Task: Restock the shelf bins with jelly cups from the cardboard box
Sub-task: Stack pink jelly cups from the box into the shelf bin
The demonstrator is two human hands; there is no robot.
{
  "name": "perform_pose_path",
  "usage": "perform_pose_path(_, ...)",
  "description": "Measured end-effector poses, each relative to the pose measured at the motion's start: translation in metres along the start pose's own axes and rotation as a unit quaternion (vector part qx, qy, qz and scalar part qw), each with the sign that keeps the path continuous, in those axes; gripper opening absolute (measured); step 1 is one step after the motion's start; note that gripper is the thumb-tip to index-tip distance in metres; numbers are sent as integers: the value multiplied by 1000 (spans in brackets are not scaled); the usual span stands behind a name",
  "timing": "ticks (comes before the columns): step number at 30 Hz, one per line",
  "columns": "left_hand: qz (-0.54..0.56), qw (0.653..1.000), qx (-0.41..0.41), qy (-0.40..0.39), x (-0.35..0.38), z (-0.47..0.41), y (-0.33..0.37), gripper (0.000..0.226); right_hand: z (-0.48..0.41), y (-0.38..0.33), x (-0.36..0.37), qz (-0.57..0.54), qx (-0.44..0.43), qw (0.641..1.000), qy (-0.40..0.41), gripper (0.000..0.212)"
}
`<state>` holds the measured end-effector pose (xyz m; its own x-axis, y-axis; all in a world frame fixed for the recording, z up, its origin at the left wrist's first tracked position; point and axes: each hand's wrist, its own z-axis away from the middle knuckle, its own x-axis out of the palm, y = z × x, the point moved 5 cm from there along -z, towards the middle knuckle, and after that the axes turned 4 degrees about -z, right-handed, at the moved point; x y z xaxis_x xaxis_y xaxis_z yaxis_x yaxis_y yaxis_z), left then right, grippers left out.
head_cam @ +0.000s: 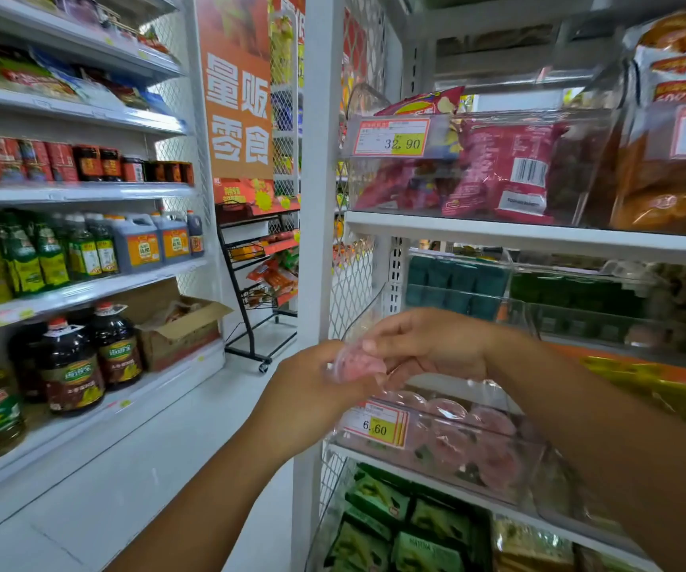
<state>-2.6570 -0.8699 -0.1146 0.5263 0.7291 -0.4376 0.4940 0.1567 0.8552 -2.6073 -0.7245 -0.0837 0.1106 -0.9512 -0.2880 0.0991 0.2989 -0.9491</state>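
Pink jelly cup: was pinched between both hands, just above the clear bin.
Left hand: fingers curled around the cup's left side.
Right hand: fingertips closed on its top edge.
Bin: held more pink cups.

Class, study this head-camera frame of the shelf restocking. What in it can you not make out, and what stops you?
Head view:
- pink jelly cup: mostly covered by the left hand and right hand; its label is unreadable.
- clear bin of pink cups: the count is hidden by the price tag and the right forearm.
- cardboard box: far off; contents too small to identify.
- Right-side shelves: blurred and cut by the frame edge.
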Motion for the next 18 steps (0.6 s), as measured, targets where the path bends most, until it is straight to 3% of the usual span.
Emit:
perform_pose_path(3, -42, 999, 25, 18, 1, 0, 5, 29, 5, 1, -4, 11, 45, 999, 23, 57)
perform_pose_path(7, -97, 994, 34, 38, 2, -4, 7, 30, 6, 2, -8, -39, 58, 997, 39, 33)
perform_pose_path(9, -76, 996, 11, 49, -2, -6, -1, 36, 1, 6, -22, -42, 67, 992, 95, 28)
perform_pose_path(11, -14, 998, -18, 60, -7, -7, -12, 33, -3, 16, -45, 9, 90, 976, 199, 26)
perform_pose_path(14, 34, 996, -42, 65, -13, -8, -25, 19, -10, 43, -78, 187, 161, 913, 326, 26)
perform_pose_path(16, 52, 996, -43, 63, -14, -7, -29, 15, -19, 65, -89, 245, 208, 883, 343, 25)
perform_pose_path(18, 58, 996, -37, 57, -15, -7, -31, 13, -30, 86, -94, 258, 241, 876, 328, 22)
